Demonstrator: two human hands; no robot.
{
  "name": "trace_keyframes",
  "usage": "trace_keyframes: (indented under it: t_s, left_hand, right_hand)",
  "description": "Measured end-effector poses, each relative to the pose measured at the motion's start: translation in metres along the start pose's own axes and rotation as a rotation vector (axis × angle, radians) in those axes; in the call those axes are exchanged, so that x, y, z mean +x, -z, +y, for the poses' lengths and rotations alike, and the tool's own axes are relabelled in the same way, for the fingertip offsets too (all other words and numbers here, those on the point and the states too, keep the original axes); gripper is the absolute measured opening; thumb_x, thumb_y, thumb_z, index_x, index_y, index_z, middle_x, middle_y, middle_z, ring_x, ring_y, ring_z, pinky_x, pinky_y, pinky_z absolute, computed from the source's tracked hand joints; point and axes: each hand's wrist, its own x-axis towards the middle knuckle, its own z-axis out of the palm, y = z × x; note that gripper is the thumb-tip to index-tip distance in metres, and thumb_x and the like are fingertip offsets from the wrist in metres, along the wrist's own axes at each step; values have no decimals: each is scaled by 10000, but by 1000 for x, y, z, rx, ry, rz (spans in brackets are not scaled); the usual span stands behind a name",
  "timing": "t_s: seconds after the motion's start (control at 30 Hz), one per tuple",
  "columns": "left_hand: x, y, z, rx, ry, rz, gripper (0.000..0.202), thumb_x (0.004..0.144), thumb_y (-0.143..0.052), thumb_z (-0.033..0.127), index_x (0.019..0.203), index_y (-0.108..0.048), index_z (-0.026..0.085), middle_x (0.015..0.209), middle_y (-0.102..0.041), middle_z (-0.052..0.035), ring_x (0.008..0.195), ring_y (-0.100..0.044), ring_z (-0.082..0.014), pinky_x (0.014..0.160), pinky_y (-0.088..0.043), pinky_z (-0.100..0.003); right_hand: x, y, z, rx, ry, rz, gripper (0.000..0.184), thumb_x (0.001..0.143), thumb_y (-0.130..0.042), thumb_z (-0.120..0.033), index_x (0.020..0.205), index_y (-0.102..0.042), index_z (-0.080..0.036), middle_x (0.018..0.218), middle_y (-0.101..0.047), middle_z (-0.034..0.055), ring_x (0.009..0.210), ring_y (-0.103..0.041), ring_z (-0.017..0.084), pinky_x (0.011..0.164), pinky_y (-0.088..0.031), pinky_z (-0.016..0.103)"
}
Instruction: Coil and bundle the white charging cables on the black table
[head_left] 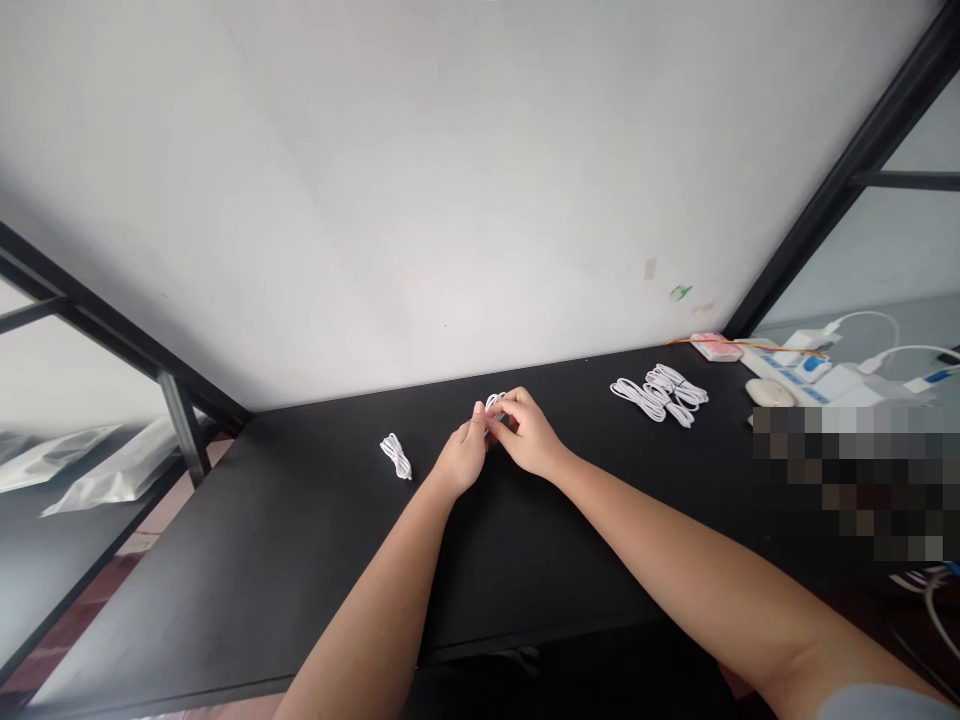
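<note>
Above the middle of the black table (315, 560), a coiled white cable (494, 400) is held between both hands. My left hand (464, 452) is closed around its lower part, thumb pointing up. From the right, my right hand (527, 432) pinches the same coil with thumb and fingertips. Most of the coil is hidden behind the fingers. To the left of my hands lies a small bundled white cable (396, 456). Off to the right, several more white cable bundles (660, 393) rest close together, overlapping one another.
At the right stands a power strip (787, 372) with plugged-in white chargers and cables. A white computer mouse (770, 392) and a pink-and-white object (716, 347) sit beside it. Black metal frame bars (832, 190) rise at both ends, with a pale wall (420, 200) behind.
</note>
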Motion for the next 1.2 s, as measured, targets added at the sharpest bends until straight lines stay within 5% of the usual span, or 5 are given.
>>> trace_keyframes:
  t_s: [0.37, 0.67, 1.03, 1.2]
  left_hand:
    - [3, -3, -3, 13, -57, 85, 522, 948, -403, 636, 749, -580, 187, 637, -545, -25, 628, -507, -177, 594, -356, -290]
    - [4, -4, -4, 86, -95, 134, 555, 956, -369, 646, 750, -590, 180, 675, -578, -34, 661, -536, -176, 594, -359, -282]
    - [10, -2, -12, -73, -75, 149, 528, 950, -400, 626, 679, -526, 190, 560, -457, 10, 508, -411, -129, 499, -288, -267]
    - [9, -2, -10, -103, -69, 141, 495, 936, -451, 618, 705, -532, 189, 566, -461, 17, 500, -397, -121, 493, -273, -263]
  right_hand:
    - [-1, 5, -9, 23, -90, -34, 147, 923, -616, -293, 825, -687, -210, 776, -670, 23, 648, -587, 144, 628, -481, 293]
    - [-2, 2, -7, 215, -220, -45, 155, 899, -637, -342, 865, -685, -199, 805, -734, 32, 621, -687, 155, 620, -555, 287]
    - [4, 3, -1, 573, -618, -156, 249, 795, -760, -392, 804, -730, -145, 753, -698, 45, 568, -574, 90, 485, -414, 210]
    - [5, 3, 0, 589, -607, -129, 306, 753, -791, -441, 769, -716, -145, 706, -659, 27, 552, -531, 82, 472, -388, 215]
